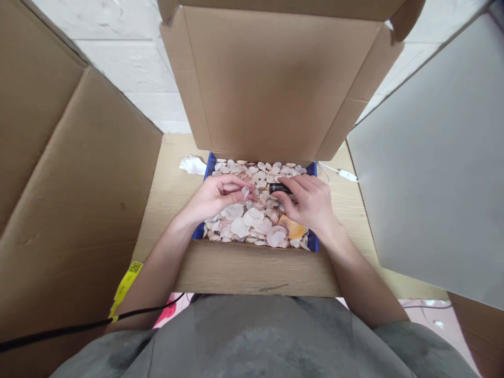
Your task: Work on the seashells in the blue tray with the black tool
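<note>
My left hand (220, 195) pinches a small pale seashell (245, 192) between thumb and fingers. From the other side, my right hand (309, 202) grips a mini drill (279, 188) with a black body and a brass-coloured chuck. Its tip points left at the shell; whether the two touch is too small to tell. Both hands are over a shallow box (315, 242) with blue sides, full of shells. Several larger scallop shells (277, 236) lie toward its front, and an orange scallop shell (294, 228) is partly covered by my right hand.
The box's brown cardboard lid (268, 84) stands up behind it. Cardboard (98, 157) walls the left, a grey panel (429, 157) the right. A crumpled white piece (192, 164) lies left; a white cord with a switch (347, 175) lies right. A black cable (149, 311) crosses my left arm.
</note>
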### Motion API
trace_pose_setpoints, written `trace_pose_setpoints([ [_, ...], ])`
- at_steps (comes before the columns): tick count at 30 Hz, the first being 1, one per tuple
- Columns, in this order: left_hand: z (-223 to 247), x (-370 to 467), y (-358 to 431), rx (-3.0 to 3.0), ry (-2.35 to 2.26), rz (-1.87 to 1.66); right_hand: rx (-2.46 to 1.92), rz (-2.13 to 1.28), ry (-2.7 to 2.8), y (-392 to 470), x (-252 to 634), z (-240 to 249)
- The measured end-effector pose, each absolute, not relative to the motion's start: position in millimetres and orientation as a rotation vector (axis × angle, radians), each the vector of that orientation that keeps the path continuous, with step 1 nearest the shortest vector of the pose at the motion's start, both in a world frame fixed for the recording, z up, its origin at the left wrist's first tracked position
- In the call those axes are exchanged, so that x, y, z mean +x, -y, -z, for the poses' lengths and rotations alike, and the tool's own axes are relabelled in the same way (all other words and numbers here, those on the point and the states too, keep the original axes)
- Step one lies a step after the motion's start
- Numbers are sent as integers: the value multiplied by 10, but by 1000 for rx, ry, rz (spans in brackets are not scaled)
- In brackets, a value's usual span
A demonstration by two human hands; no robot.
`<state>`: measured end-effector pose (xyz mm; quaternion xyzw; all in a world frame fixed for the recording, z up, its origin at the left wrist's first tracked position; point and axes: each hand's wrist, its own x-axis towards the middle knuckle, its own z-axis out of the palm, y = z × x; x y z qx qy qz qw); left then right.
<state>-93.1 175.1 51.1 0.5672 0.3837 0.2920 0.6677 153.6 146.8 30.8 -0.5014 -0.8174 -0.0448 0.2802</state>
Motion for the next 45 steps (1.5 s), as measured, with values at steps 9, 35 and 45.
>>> trace_pose_setpoints([
  [9,-471,-940,-1751,1310,-870,-689,-1251,201,2164,-1499,1558,-284],
  [35,-491,-937,-1753,1324,-890,-683,-1273,162,2163,-1483,1556,-270],
  [45,-491,-933,-1755,1321,-904,-681,-1307,79,2226,-1468,1521,-289],
])
